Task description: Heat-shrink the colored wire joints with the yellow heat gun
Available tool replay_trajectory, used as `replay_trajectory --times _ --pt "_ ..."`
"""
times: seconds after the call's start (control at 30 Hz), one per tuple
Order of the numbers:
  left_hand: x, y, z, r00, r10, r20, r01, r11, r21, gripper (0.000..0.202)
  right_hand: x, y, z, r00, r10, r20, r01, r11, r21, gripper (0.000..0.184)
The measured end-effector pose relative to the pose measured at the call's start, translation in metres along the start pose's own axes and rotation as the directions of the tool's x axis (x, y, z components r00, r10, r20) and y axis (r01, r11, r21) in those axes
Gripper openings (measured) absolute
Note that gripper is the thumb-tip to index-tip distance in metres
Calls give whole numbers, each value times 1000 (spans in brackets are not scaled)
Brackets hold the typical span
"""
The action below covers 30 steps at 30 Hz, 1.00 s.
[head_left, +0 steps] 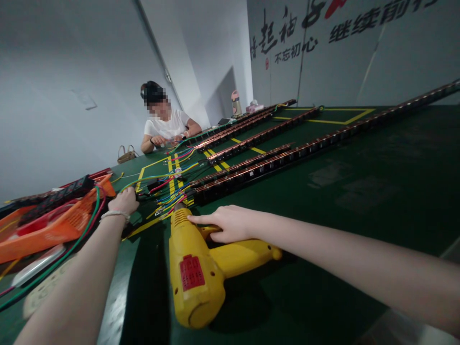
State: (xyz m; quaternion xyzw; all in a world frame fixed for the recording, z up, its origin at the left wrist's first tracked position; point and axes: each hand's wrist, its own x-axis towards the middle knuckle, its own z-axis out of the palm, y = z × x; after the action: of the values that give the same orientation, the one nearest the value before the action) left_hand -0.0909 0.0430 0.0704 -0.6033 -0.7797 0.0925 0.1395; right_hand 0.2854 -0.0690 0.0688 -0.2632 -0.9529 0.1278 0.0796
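A yellow heat gun point(196, 273) with a red label lies on the green table point(359, 201), its nozzle pointing at a bundle of coloured wires point(168, 194). My right hand point(224, 223) rests on its body near the handle, forefinger stretched along the top, other fingers curled over the handle joint. My left hand point(124, 201), with a bracelet at the wrist, is closed on the wires at the end of a long black power strip point(251, 170). What the left fingers pinch is hidden.
Several long black strips with copper rails point(273, 129) run diagonally to the far right. An orange tray point(53, 225) with cables and a black part stands at the left. A person in white point(167, 127) works at the table's far end. A bottle point(236, 103) stands there.
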Motion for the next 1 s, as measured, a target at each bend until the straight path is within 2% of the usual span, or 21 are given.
replay_trajectory --times 0.13,0.33,0.53,0.73,0.83,1.0 --pt "3 -8 -4 998 26 54 -25 999 -21 39 0 -1 -1 1000 -7 -5 7 1000 -4 67" --pt "3 -8 -7 999 24 44 -24 1000 8 52 0 0 0 1000 -18 -20 18 1000 -4 67" --pt "-5 1 -10 1000 5 5 -5 997 75 36 0 -2 -3 1000 7 7 -7 1000 3 67" --pt "-18 -3 -23 999 33 -2 -33 996 85 35 0 -3 -3 1000 8 8 -8 1000 -12 67" --pt "-26 -13 -32 993 116 -28 -110 983 147 31 1 -2 -1 1000 15 -4 -15 1000 -23 67" --pt "-41 -33 -34 950 303 -73 -274 924 266 27 1 0 2 999 23 -36 -24 999 -23 67"
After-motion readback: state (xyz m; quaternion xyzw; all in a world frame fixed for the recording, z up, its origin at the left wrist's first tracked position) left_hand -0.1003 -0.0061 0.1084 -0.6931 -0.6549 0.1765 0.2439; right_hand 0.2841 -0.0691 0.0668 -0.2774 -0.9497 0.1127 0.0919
